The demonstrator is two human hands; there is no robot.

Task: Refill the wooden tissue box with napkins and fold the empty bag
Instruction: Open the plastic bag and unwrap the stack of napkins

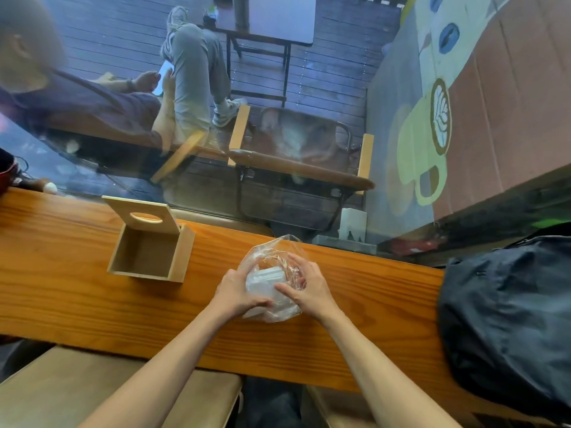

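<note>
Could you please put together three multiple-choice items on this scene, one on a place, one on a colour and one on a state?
1. Where does the wooden tissue box stand, seen from the wearer?
A. left of the hands
B. right of the hands
C. on the dark bag

2. What colour are the napkins in the plastic bag?
A. red
B. white
C. green

3. How is the box's lid?
A. shut
B. missing
C. swung open

Answers:
1 A, since the box stands on the counter left of the left hand and right hand.
2 B, as a white stack shows through the clear plastic.
3 C, because the lid stands up behind an empty interior.
</note>
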